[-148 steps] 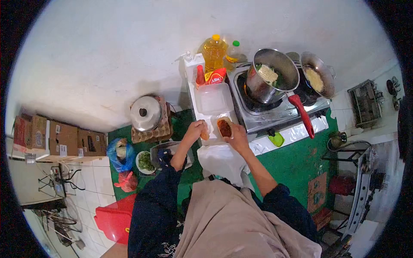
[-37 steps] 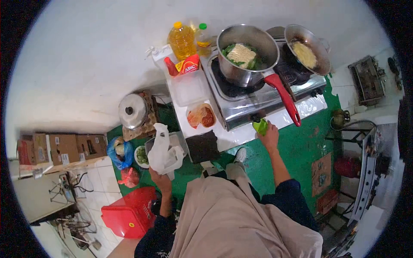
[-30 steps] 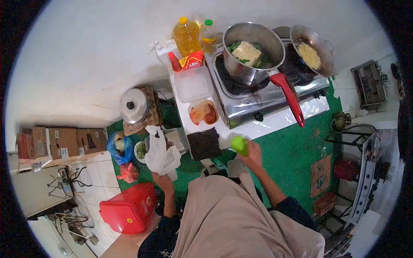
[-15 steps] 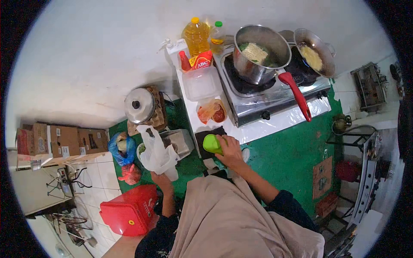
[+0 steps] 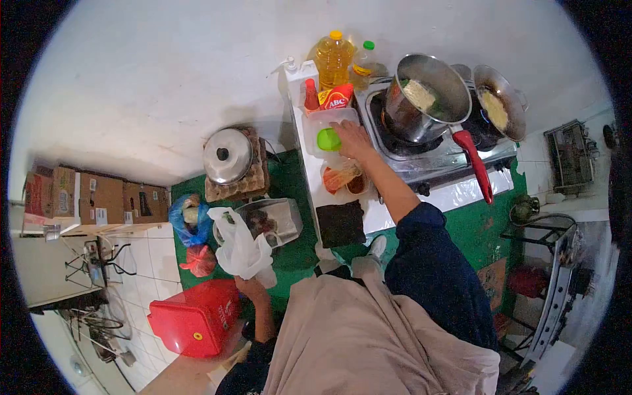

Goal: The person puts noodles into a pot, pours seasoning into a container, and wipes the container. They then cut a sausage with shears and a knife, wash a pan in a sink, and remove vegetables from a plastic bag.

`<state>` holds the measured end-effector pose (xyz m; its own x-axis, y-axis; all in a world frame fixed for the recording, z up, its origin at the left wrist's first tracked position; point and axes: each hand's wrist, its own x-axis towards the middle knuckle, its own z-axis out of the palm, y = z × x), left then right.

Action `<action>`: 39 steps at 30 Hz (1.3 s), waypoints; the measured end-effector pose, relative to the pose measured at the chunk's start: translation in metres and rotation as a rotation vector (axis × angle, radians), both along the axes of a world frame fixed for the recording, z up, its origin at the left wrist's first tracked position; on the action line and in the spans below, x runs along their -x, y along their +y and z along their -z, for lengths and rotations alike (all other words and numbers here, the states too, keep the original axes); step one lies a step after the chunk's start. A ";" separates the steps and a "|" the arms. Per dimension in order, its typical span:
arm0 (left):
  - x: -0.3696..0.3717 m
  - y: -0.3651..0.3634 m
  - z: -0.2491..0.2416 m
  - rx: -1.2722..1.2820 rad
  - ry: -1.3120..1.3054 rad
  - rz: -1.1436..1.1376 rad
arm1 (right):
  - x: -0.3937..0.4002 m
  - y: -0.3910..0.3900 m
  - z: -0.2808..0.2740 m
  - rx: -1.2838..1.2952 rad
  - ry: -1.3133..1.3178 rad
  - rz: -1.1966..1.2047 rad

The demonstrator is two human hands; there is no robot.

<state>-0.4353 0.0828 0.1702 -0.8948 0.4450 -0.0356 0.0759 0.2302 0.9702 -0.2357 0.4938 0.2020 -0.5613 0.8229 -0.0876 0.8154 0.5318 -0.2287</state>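
My right hand [image 5: 353, 141] reaches over the white counter, its fingers closed at the rim of a small lime-green cup [image 5: 328, 139]. The cup is inside the outline of a clear plastic food container [image 5: 336, 118]. Just below sit a plastic bag of orange-red food [image 5: 337, 179] and a dark red sauce [image 5: 356, 185]. A dark square mat [image 5: 341, 224] lies at the counter's near end. My left hand [image 5: 254, 288] is low at the bottom edge of a white plastic bag [image 5: 242, 250], its fingers mostly hidden by it.
On the stove [image 5: 395, 151], a steel pot [image 5: 424, 99] holds noodles and greens, its red handle [image 5: 474, 168] jutting toward me. A frying pan [image 5: 500, 108] stands beside it. Oil bottles [image 5: 334, 59] line the wall. Left are a lidded pot [image 5: 228, 157], a metal tray [image 5: 283, 220] and a red bin [image 5: 197, 319].
My right hand has carried the green cup from the dark mat up to the clear container. The mat is now uncovered. My left hand stays by the white bag. The view has shifted slightly.
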 end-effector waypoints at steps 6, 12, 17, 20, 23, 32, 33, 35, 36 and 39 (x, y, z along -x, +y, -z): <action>0.009 -0.008 0.012 -0.015 -0.013 -0.023 | -0.020 -0.060 -0.036 -0.217 0.494 0.137; 0.004 0.016 -0.001 0.057 0.047 0.040 | -0.045 -0.219 0.054 0.117 0.445 0.215; 0.008 0.023 0.014 -0.033 -0.079 0.095 | -0.040 -0.237 0.108 -0.013 0.264 0.287; 0.009 0.027 0.014 0.116 0.075 0.110 | -0.048 -0.228 0.108 -0.019 0.222 0.233; 0.016 0.017 0.032 0.082 0.055 0.160 | -0.064 -0.214 0.109 -0.023 0.197 0.202; -0.007 0.029 0.013 -0.028 -0.024 0.149 | -0.120 -0.228 0.113 -0.010 0.153 0.287; -0.008 0.030 0.010 0.004 -0.021 0.149 | -0.126 -0.231 0.112 -0.018 0.167 0.292; -0.009 0.030 0.003 0.068 -0.015 0.147 | -0.140 -0.237 0.111 -0.036 0.196 0.301; -0.009 0.029 0.003 0.076 -0.005 0.151 | -0.147 -0.238 0.112 -0.030 0.181 0.298; -0.007 0.025 0.002 0.065 0.036 0.156 | -0.163 -0.242 0.123 -0.086 0.193 0.310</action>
